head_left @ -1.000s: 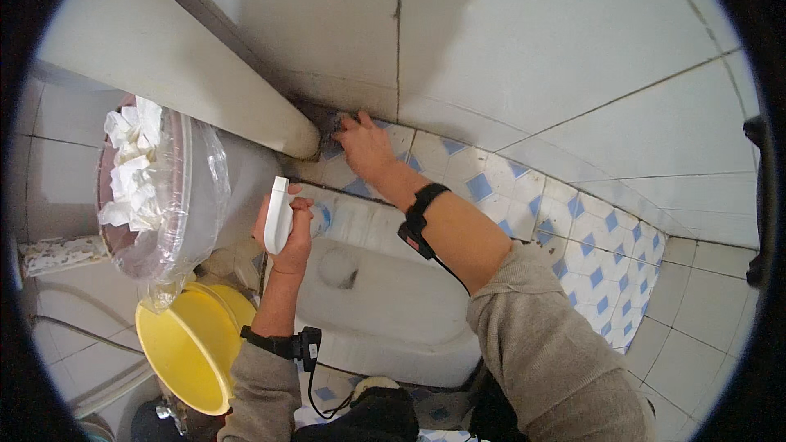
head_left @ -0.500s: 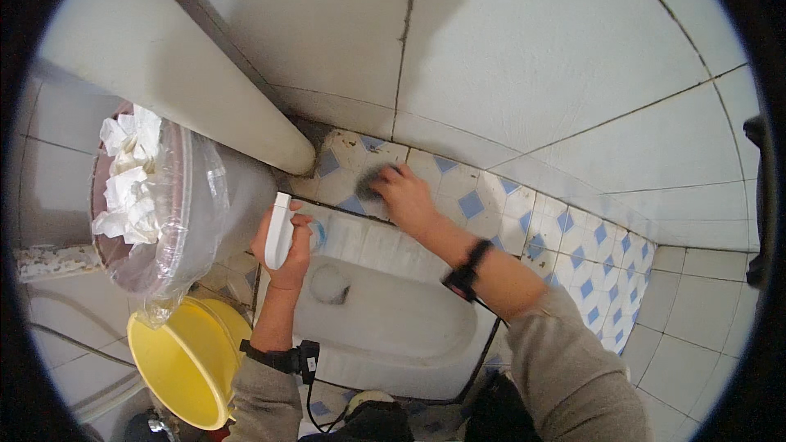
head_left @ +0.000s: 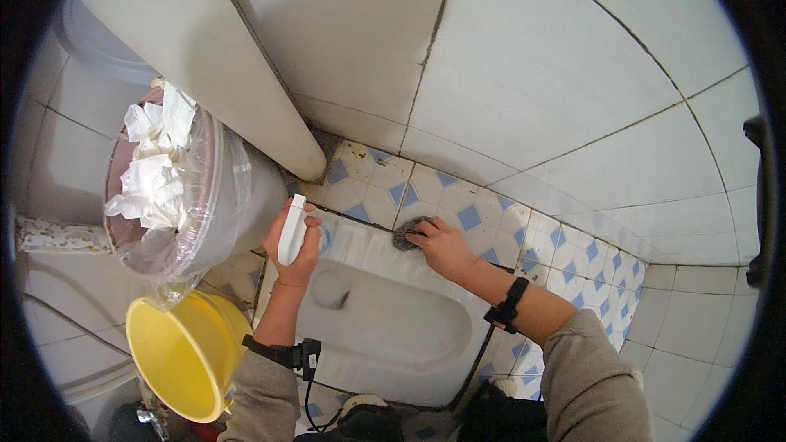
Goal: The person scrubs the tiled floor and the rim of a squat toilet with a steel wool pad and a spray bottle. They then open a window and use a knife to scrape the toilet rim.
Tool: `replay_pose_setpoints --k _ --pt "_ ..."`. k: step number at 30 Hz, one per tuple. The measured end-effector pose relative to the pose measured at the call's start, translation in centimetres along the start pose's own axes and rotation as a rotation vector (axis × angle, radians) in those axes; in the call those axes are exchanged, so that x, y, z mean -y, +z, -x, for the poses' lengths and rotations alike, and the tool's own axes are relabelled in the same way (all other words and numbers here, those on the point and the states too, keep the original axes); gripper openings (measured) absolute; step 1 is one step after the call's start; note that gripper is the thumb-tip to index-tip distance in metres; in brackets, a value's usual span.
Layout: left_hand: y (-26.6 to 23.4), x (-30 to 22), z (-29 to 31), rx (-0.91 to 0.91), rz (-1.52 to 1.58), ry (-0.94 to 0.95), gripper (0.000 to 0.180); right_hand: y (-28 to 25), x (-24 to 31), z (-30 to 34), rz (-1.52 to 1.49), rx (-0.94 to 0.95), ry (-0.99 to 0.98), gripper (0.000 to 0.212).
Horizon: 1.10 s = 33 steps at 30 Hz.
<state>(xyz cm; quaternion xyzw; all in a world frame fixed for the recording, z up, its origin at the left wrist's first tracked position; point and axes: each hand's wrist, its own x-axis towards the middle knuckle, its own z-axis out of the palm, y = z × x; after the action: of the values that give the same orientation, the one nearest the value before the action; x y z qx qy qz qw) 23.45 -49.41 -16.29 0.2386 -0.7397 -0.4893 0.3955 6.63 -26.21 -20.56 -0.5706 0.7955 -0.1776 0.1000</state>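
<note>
Grey, wiry scourer [head_left: 406,235], pinched under the bent fingers of the right hand [head_left: 448,247], sits at the far edge of a white squat toilet [head_left: 367,242]. The left hand [head_left: 306,260] is wrapped around a white-topped spray bottle [head_left: 291,233] near a plastic-lined bin [head_left: 215,188].

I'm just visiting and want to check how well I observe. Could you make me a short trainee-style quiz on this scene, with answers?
1. What does the right hand hold?
2. True or false: the left hand is wrapped around a white spray head.
3. In the picture, where is the yellow bucket relative to the squat toilet?
A) To its left
B) To its right
C) Inside it

Key:
1. A grey scouring pad
2. True
3. A
</note>
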Motion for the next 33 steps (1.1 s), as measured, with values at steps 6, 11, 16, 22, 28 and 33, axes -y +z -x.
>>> replay_pose_setpoints --k 6,11,16,22,28,33 --pt "0.1 0.9 0.4 0.031 0.018 -0.001 0.038 2.2 0.4 -9.1 0.043 -0.201 0.040 0.034" --pt "-0.2 0.5 0.1 0.075 -0.027 -0.049 0.040 4.8 1.9 -18.4 0.124 -0.263 0.043 0.013" --pt "0.1 0.8 0.3 -0.017 0.048 -0.084 0.031 2.6 0.3 -8.8 0.152 -0.190 -0.168 0.038" --pt "0.7 0.5 -0.1 -0.044 -0.015 0.015 0.022 -2.6 -3.0 2.7 0.101 0.081 -0.020 0.044" --pt "1.3 0.1 -0.2 -0.040 -0.039 0.019 0.020 1.3 -0.2 -6.3 -0.015 -0.162 0.074 0.038" --pt "0.7 0.0 -0.5 -0.003 -0.107 -0.001 0.022 4.6 1.2 -18.0 0.117 -0.188 0.078 0.035"
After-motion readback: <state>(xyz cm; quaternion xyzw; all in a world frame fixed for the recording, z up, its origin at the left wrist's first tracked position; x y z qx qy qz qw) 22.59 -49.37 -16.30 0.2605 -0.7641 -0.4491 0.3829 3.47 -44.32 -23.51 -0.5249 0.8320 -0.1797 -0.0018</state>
